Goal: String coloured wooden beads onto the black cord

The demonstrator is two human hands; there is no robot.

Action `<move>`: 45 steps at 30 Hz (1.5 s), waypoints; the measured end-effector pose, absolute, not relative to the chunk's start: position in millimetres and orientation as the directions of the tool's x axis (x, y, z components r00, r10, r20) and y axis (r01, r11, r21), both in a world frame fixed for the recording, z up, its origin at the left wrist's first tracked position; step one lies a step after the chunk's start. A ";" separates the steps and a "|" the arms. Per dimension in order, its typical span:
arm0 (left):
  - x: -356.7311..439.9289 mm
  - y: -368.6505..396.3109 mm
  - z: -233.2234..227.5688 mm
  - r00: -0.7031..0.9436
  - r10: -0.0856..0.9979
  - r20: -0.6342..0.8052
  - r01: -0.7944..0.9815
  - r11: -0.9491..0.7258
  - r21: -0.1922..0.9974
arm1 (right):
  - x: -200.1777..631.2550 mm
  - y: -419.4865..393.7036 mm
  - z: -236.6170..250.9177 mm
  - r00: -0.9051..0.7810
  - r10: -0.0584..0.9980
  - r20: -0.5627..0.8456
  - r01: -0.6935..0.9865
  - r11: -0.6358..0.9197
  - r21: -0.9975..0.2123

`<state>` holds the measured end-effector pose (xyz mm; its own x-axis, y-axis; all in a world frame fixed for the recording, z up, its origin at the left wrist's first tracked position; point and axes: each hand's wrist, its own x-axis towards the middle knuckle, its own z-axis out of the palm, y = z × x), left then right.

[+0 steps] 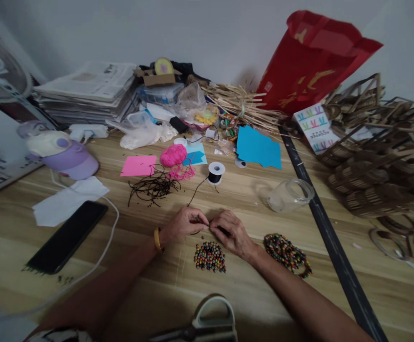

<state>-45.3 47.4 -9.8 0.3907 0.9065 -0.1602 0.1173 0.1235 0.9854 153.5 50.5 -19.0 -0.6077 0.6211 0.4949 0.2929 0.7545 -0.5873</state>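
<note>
My left hand [183, 223] and my right hand [230, 232] meet at the fingertips over the wooden table [149, 294], pinching a thin black cord [197, 187] that runs back to a small white spool [216, 172]. Just below the fingers lies a loose pile of small multicoloured beads [210, 257]. A bigger heap of strung beads [288, 253] rests to the right of my right wrist. What sits between the fingertips is too small to make out.
A black phone [67, 236] with a white cable lies at left, scissors [207, 325] at the near edge, a clear jar [289, 194] on its side at right. A tangle of black cord [153, 186], pink yarn [173, 155], coloured paper, newspapers, sticks, a red bag and wooden pieces crowd the back and right.
</note>
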 end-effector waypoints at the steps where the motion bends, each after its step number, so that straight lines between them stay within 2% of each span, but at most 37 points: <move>1: -45.2 47.3 -10.0 0.389 0.908 -0.156 0.120 0.118 0.986 | 153.6 50.6 -19.5 -0.607 0.620 0.497 0.289 0.755 -0.588; 17: -44.1 46.3 -10.1 0.365 0.920 -0.143 0.182 0.080 0.980 | 152.9 49.6 -23.2 -0.592 0.616 0.520 0.241 0.751 -0.615; 26: -43.2 46.3 -9.0 0.376 0.919 -0.117 0.227 0.031 0.973 | 152.9 49.5 -21.9 -0.595 0.611 0.522 0.265 0.763 -0.590; 32: -42.9 46.2 -5.1 0.398 0.910 -0.114 0.236 0.018 0.972 | 153.7 48.8 -20.5 -0.623 0.603 0.497 0.304 0.773 -0.557; 36: -44.8 47.2 -5.3 0.413 0.903 -0.119 0.215 0.031 0.976 | 153.3 48.2 -22.3 -0.612 0.616 0.496 0.385 0.780 -0.493; 45: -47.2 46.8 -11.7 0.337 0.939 -0.073 0.233 -0.008 0.972 | 151.5 48.0 -20.6 -0.613 0.638 0.466 0.492 0.770 -0.407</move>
